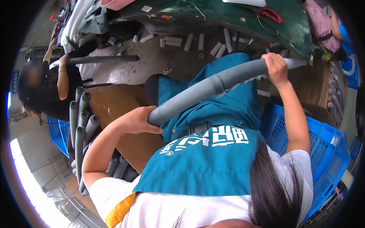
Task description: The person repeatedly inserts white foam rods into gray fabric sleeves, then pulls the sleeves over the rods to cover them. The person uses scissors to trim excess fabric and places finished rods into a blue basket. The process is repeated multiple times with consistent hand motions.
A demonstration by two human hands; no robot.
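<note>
A long foam tube in a grey fabric sleeve [197, 91] slants across my lap, over the teal apron [201, 167]. My right hand [276, 69] is closed around its upper right part, where the grey cloth bunches up. Beyond that hand a bare white end of the tube [295, 63] sticks out. At the lower left end my left hand [140, 119] holds the tube, its thumb below and its other fingers mostly hidden. Midway along, the sleeve shows a ridge and wrinkled edges.
Ahead stands a green table [228, 17] with red-handled scissors [272, 15]. Short white tube pieces [189, 41] lie on the floor. Grey-covered tubes [84, 100] stand at my left, a blue crate [323, 140] at my right. Another person [53, 87] handles a dark tube [102, 59].
</note>
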